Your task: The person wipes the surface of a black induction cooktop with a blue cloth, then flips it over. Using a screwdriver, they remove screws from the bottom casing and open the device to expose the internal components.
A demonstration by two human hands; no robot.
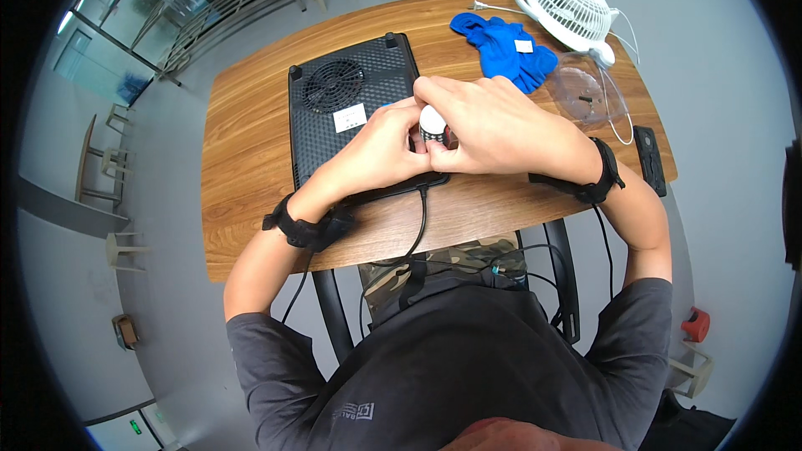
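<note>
Both hands meet above the right edge of a black appliance (313,113), which lies underside up with a round vent grille, short feet and a white label. Between them is a small cylindrical thing (432,123) with a rounded white top and a dark, light-dotted band below; its kind does not show. My right hand (493,127) is closed around it, fingers curled over the far side and thumb at the near side. From the left, my left hand (386,146) presses against it with bent fingers. The fingertips of both hands are partly hidden.
On the wooden table (242,209), a blue cloth (510,50), a white fan (572,10) with a cord and a clear plastic bowl (585,108) holding a small dark piece stand at the right. A long black object (649,160) lies by the right edge. The appliance's cord (420,230) hangs over the near edge.
</note>
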